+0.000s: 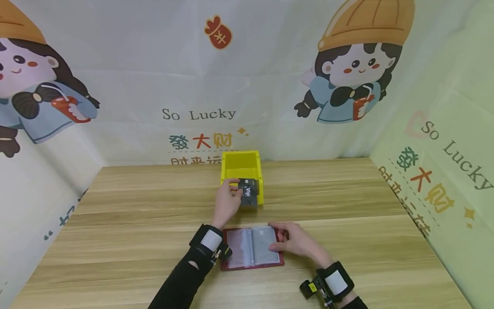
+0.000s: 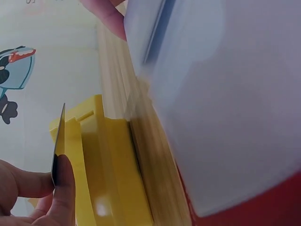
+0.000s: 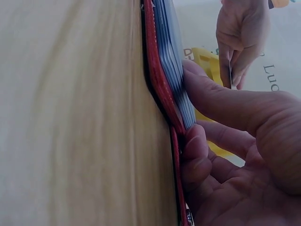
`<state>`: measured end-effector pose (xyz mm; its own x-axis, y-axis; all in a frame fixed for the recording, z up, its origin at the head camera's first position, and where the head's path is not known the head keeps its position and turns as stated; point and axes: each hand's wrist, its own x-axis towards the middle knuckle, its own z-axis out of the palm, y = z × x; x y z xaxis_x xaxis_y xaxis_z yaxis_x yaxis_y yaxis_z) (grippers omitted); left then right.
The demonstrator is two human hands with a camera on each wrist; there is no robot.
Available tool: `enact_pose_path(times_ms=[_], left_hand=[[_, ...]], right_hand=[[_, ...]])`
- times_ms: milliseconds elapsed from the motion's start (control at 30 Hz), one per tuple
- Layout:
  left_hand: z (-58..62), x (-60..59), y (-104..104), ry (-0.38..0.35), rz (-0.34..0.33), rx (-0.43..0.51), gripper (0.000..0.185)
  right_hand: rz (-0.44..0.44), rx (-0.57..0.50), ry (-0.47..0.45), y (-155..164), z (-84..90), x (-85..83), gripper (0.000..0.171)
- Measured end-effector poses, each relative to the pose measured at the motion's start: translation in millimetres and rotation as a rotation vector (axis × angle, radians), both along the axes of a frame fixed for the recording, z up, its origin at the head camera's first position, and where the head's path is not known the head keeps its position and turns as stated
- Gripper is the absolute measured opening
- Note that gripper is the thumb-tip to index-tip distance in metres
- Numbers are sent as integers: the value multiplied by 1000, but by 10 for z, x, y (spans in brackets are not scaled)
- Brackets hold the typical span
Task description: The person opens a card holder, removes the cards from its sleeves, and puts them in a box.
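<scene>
wood-grain tabletop (image 1: 135, 240) met a cartoon-printed backdrop (image 1: 266, 86) at twelve o'clock. your left hand (image 1: 227, 199) pinched a dark vip card (image 1: 248, 192) at the six o'clock end of a yellow bin (image 1: 241, 162); your right hand (image 1: 295, 241) clamped the three o'clock edge of an unfolded red card holder (image 1: 265, 249), six o'clock from the bin.

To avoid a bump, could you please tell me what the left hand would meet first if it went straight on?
Probably the yellow box ahead of the left hand and its card, though the hand might pass above; depth is unclear.
</scene>
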<state>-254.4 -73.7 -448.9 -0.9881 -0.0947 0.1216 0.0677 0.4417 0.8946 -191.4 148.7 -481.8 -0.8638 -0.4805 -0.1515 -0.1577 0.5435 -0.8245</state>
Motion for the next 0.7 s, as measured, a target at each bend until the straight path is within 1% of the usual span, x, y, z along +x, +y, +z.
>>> enact_pose_path(times_ms=[67,167,267,333,533,700], left_hand=[[7,-32,32,17,7,-7,26],[29,-101,66,-13,7,-7,27],[53,-181,89,-61,9,-6,32],[63,-232,103,-70,12,-19,34],[89,-315,136,-114,6,-68,35],[66,-366,162,-130,9,-130,36]], right_hand=[[3,-10,8,11,-7,-1,66],[12,-23,10,20,-6,-3,65],[16,-28,3,21,-7,-7,64],[10,-23,-8,24,-6,-6,64],[5,-26,-22,34,-6,1,63],[10,-32,-16,30,-9,-7,63]])
